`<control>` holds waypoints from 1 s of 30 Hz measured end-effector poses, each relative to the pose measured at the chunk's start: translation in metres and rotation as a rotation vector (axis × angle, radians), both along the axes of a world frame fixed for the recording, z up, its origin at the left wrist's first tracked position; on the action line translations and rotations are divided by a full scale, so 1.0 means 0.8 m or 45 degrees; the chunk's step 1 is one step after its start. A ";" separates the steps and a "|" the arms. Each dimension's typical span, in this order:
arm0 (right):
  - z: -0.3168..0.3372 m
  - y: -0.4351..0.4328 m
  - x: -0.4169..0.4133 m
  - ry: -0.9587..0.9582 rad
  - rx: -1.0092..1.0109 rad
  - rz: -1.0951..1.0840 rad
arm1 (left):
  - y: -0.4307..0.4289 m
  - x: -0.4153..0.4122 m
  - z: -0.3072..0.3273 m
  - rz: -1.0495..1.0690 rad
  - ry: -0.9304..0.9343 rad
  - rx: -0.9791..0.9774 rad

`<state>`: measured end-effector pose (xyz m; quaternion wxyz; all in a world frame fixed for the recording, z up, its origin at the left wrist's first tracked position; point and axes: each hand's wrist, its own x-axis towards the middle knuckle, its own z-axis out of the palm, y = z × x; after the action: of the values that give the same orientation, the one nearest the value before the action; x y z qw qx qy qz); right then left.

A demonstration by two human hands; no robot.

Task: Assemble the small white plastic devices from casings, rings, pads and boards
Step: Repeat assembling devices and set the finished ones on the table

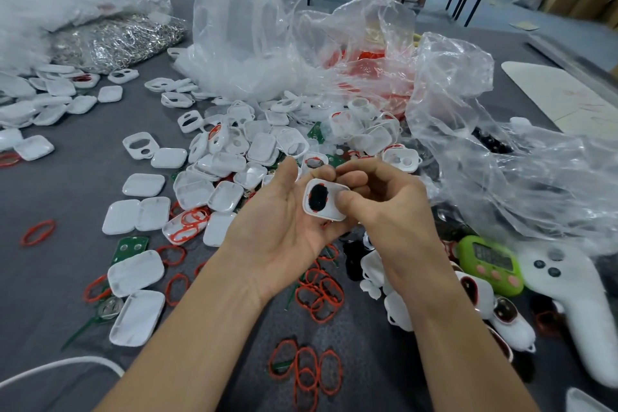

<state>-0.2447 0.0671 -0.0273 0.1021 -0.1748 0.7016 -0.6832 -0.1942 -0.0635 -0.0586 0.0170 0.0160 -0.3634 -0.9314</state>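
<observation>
A white casing [329,207] with a black oval pad [317,198] and a thin red ring around the pad lies in the palm of my left hand [277,227]. My right hand [384,204] pinches the casing's right end, thumb on its face and fingers curled over the top edge. Both hands hover above the grey table [60,197]. Loose white casings [214,177] are heaped behind the hands. Red rings [321,294] lie below them, and a green board [130,246] pokes out at the left.
Crumpled clear plastic bags [468,130] rise behind and to the right. A bag of metal clips [117,40] lies far left. A green timer [491,264], a white controller [575,304] and some finished devices [501,318] sit at the right. A white cable [60,365] curves at bottom left.
</observation>
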 end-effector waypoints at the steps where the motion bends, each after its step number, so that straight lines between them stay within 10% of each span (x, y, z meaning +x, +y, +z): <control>1: -0.001 -0.001 0.000 0.006 0.007 -0.007 | 0.000 0.000 0.001 0.001 -0.004 -0.008; 30: -0.017 -0.010 0.005 0.036 0.151 -0.208 | 0.007 0.008 0.017 0.114 -0.110 -0.207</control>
<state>-0.2407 0.0590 -0.0406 0.0463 -0.1201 0.7541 -0.6440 -0.1877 -0.0581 -0.0452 0.0442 0.0711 -0.4371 -0.8955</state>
